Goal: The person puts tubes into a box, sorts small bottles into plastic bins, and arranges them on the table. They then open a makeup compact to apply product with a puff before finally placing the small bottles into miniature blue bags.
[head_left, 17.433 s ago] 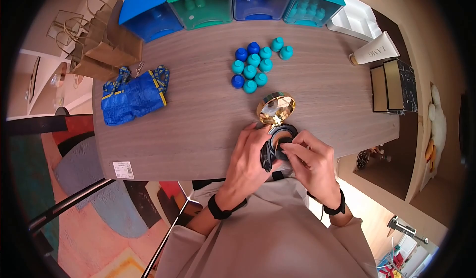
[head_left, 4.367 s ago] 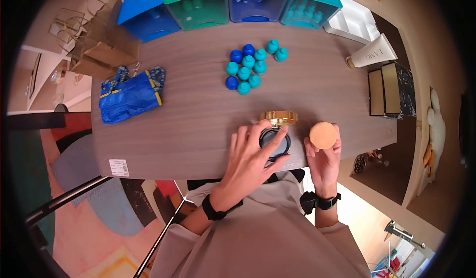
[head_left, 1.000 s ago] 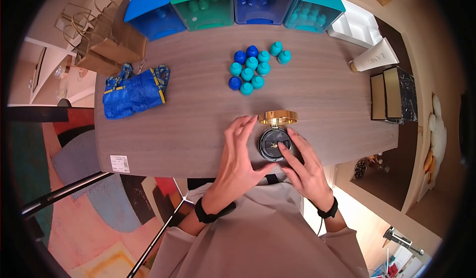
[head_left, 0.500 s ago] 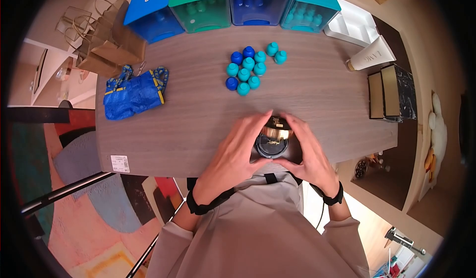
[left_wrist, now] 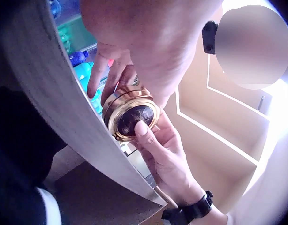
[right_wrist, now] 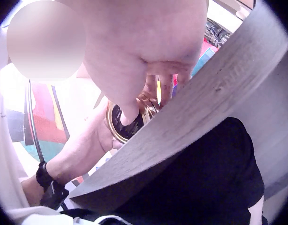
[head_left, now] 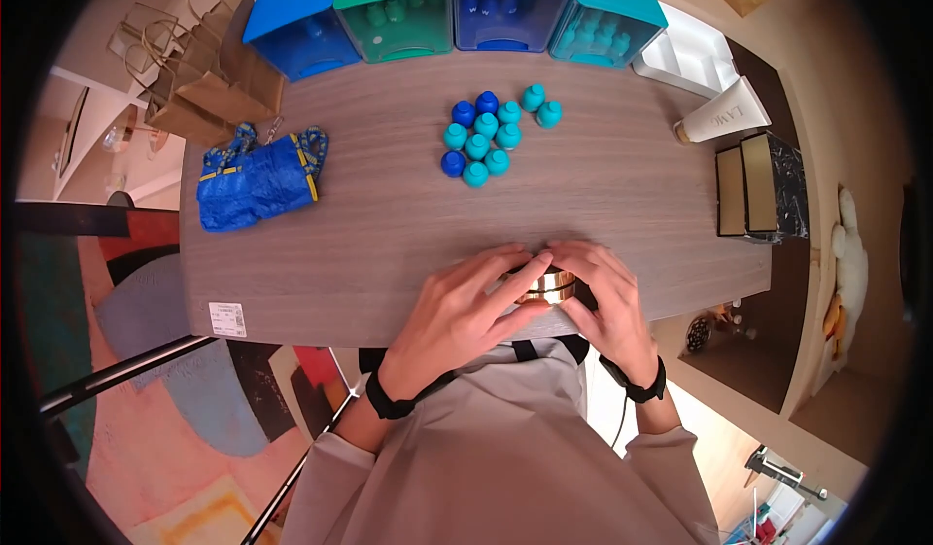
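Observation:
A gold-rimmed makeup compact [head_left: 551, 286], its lid folded down, is held between both hands at the table's front edge. My left hand [head_left: 474, 297] grips it from the left, fingers over its top and far side. From the right, my right hand [head_left: 612, 297] curls round it with the thumb below. The left wrist view has the compact tilted, its round black underside [left_wrist: 128, 121] showing and the right thumb [left_wrist: 143, 130] pressed on it. Much of the compact's top is hidden by fingers. In the right wrist view the same black face [right_wrist: 117, 121] shows beside the thumb.
Several turquoise and blue small bottles [head_left: 477, 146] stand mid-table. Coloured bins [head_left: 394, 10] line the back, with a white tray [head_left: 686, 51] beside them. A blue bag [head_left: 255, 185] lies left. A white tube [head_left: 729, 110] and black boxes [head_left: 774, 185] stand right.
Earlier the compact lay open, and the right hand held a round tan puff. The hands then set inside the compact and folded its lid down. Now both hands grip it, tilted.

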A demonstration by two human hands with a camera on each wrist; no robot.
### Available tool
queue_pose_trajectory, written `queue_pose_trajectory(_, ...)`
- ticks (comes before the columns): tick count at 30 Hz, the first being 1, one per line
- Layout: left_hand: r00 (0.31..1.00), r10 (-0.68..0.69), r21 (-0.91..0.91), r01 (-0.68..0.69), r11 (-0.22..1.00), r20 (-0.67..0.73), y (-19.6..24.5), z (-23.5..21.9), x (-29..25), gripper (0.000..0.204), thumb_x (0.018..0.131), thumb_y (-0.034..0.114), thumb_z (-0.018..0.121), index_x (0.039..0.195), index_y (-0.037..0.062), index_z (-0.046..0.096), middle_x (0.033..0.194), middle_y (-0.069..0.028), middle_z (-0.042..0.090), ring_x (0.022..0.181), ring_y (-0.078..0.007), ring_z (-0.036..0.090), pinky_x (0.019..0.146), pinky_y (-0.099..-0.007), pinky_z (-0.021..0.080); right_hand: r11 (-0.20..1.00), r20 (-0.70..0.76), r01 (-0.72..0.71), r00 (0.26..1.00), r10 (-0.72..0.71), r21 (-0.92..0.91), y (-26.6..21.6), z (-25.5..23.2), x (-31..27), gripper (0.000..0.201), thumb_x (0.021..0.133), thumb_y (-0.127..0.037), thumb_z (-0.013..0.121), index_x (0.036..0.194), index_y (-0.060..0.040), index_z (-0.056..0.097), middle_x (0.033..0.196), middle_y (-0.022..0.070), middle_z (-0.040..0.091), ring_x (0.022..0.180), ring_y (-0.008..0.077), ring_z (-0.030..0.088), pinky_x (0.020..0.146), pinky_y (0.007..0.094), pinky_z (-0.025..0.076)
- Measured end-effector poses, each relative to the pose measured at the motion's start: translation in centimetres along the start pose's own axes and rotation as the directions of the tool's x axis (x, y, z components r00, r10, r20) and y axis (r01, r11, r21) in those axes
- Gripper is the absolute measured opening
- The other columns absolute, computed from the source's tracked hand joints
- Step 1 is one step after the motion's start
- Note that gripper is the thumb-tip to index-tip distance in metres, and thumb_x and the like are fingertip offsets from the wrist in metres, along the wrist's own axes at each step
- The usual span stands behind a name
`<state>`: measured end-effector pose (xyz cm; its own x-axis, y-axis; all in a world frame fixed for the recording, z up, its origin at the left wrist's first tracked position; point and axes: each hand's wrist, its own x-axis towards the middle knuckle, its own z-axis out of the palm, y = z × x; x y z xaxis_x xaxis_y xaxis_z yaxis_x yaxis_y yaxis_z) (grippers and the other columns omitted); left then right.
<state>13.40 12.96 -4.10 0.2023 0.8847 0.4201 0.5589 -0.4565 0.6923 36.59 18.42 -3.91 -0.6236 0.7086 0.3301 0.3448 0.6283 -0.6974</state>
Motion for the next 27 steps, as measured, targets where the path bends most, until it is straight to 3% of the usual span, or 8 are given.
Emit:
queue_pose_trajectory(6,0.996,-0.006,-0.113,-0.004,0.994,-0.093,0.4,0.0,0.3,0.051,0.076,0.011,0.097,0.121,0.0001,0.077,0.111,-0.0113,0.076,0.091,-0.0293,0.073,0.076,-0.0407,0.062,0.989,-0.048,-0.073,0.996,0.08,0.131,-0.2,0.3,0.0,0.039,0.08,-0.002,0.086,0.116,0.0021,0.072,0.119,0.0166,0.077,0.105,0.0368,0.074,0.09,0.0436,0.06)
queue_pose_trajectory(13,0.984,-0.127,-0.249,0.094,0.964,-0.122,-0.2,0.9,-0.2,0.047,0.073,0.007,0.098,0.115,-0.0004,0.078,0.102,-0.0104,0.076,0.092,-0.0286,0.072,0.078,-0.0391,0.059,0.982,-0.081,-0.106,0.989,0.12,0.157,-0.8,-0.2,0.4,0.041,0.076,-0.003,0.092,0.112,0.0015,0.074,0.116,0.0152,0.078,0.103,0.0341,0.074,0.087,0.0426,0.06)
queue_pose_trajectory(16,0.984,-0.125,-0.245,0.091,0.965,-0.127,-0.5,1.0,-0.4,0.045,0.073,0.004,0.097,0.114,0.0001,0.079,0.101,-0.0106,0.076,0.095,-0.0297,0.071,0.085,-0.0405,0.058,0.991,-0.064,-0.099,0.992,0.105,0.085,-1.7,-1.4,1.2,0.041,0.077,-0.004,0.092,0.115,-0.0004,0.075,0.114,0.0122,0.078,0.101,0.0329,0.072,0.086,0.0421,0.059)
queue_pose_trajectory(22,0.981,-0.141,-0.337,0.089,0.937,-0.133,-0.6,1.0,-0.4,0.061,0.074,0.006,0.099,0.128,0.0019,0.073,0.125,-0.0127,0.072,0.109,-0.0299,0.07,0.097,-0.0412,0.057,0.959,0.142,0.008,0.989,0.033,-0.282,-3.2,-5.8,3.5,0.041,0.076,0.0,0.085,0.116,-0.0036,0.078,0.118,0.0065,0.076,0.098,0.029,0.069,0.07,0.0397,0.059)
queue_pose_trajectory(24,0.969,-0.227,-0.311,0.187,0.932,-0.098,-1.1,0.7,-1.2,0.073,0.073,0.007,0.1,0.138,0.0034,0.067,0.137,-0.0139,0.066,0.113,-0.0284,0.069,0.1,-0.0407,0.057,0.863,0.184,0.102,0.983,-0.011,-0.495,-3.1,-7.3,4.9,0.041,0.073,0.002,0.081,0.114,-0.0043,0.079,0.12,0.0053,0.075,0.099,0.0264,0.069,0.065,0.0387,0.061)
queue_pose_trajectory(27,0.965,-0.249,-0.298,0.215,0.93,-0.082,-1.6,0.7,-1.9,0.069,0.077,0.003,0.096,0.14,0.0042,0.066,0.135,-0.0141,0.065,0.114,-0.0274,0.069,0.1,-0.0394,0.057,0.772,0.272,0.156,0.962,0.023,-0.617,-2.3,-9.1,6.6,0.037,0.075,0.004,0.076,0.111,-0.0044,0.079,0.119,0.0039,0.074,0.103,0.0247,0.068,0.066,0.038,0.062)
